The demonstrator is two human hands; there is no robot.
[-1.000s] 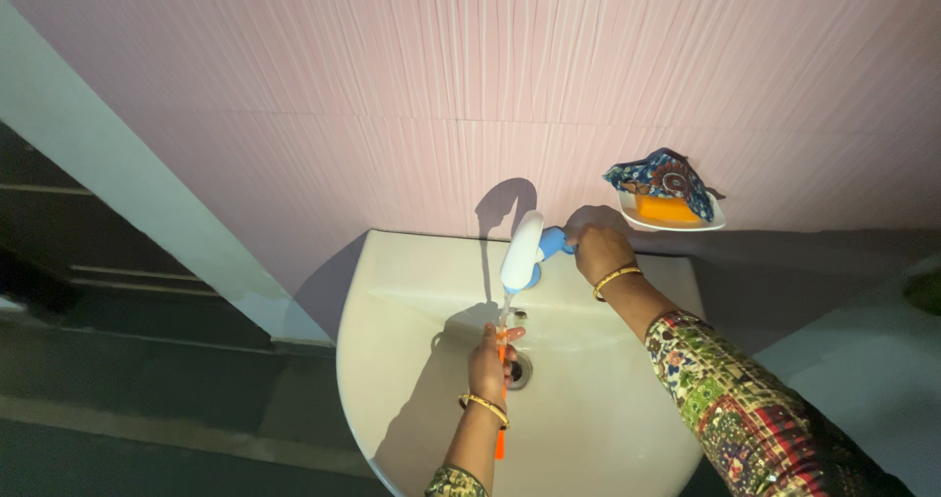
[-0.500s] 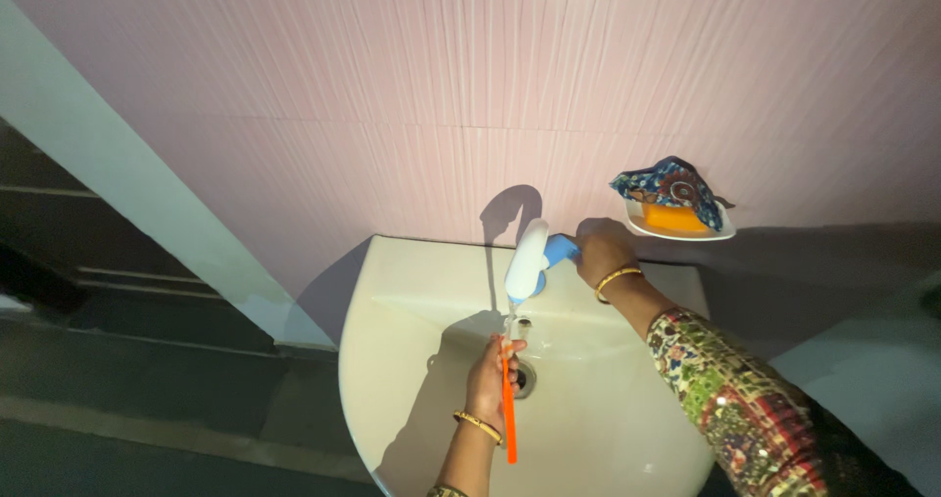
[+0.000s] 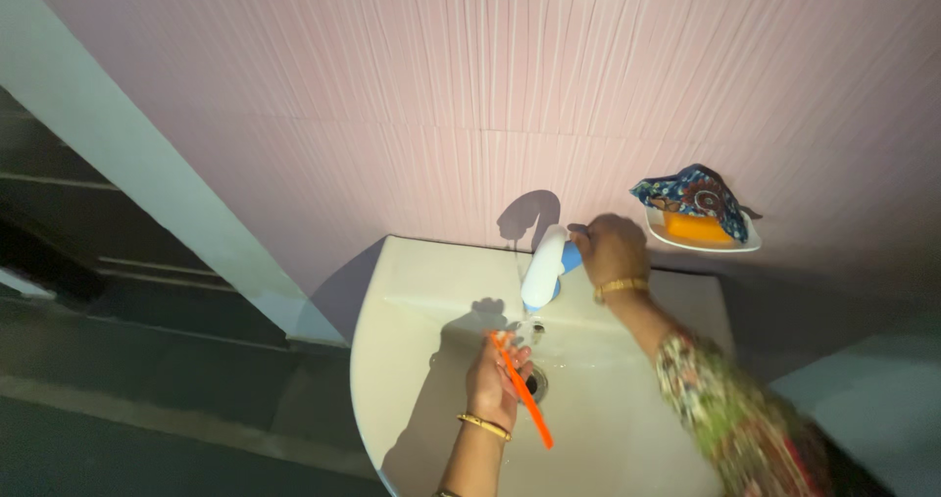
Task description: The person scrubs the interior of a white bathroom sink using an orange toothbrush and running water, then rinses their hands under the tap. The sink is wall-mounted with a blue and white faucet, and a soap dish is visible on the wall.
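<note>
My left hand (image 3: 495,379) grips an orange toothbrush (image 3: 522,391) over the white wash basin (image 3: 412,360), its head up under the spout of the white tap (image 3: 541,268), where a thin stream of water falls. The handle slants down to the right past my wrist. My right hand (image 3: 610,247) rests on the tap's blue handle (image 3: 569,256) at the back of the basin. Both wrists wear a gold bangle. The drain (image 3: 535,383) is partly hidden behind my left hand.
A white soap dish (image 3: 702,234) on the pink ribbed wall holds an orange soap bar with a patterned blue cloth over it. A pale wall edge runs diagonally at the left, with dark floor beyond.
The toothbrush has tilted from upright to slanting, its head now under the spout. My right hand stays on the blue handle. The view has shifted slightly left.
</note>
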